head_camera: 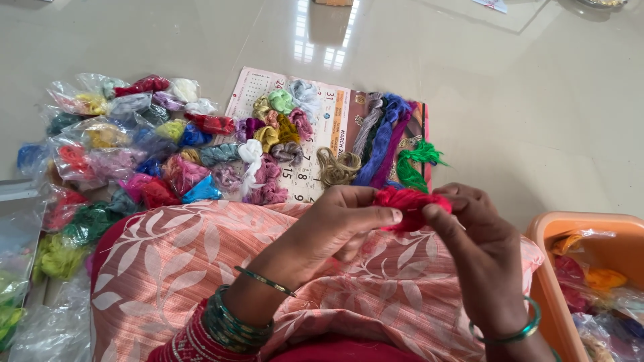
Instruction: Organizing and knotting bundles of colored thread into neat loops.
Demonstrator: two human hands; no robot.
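- Two bare hands meet above the lap, near centre of the view; both work one bundle of red thread (409, 204).
- Left hand (335, 224): grip clenched on the left end of the red thread, thumb laid along the top, fingers curled beneath. Green bangles and a thin bracelet sit on the wrist.
- Right hand (479, 245): grip pinched on the right end of the same red thread, thumb and forefinger closed over it. A green bangle circles the wrist.
- The red thread is held clear of the floor, above the peach leaf-patterned cloth (181, 255) that covers the lap.
- A calendar sheet (329, 127) lies flat on the floor just beyond the hands. Several loose skeins rest on it.
- On the right part of the sheet: a blue skein (382, 137) lying lengthwise, a bright green skein (412, 164) to its right, a tan coil (335, 167) to its left.
- Far left: a spread heap of bagged thread bundles (127, 141) in many colours, in clear plastic wrappers, touching one another.
- Near right: an orange plastic tub (557, 234), rim partly in view, holding more wrapped bundles.
- Near left edge: further green and yellow bundles in plastic, partly cut off by the frame.
- The floor (523, 100) is pale, glossy tile.
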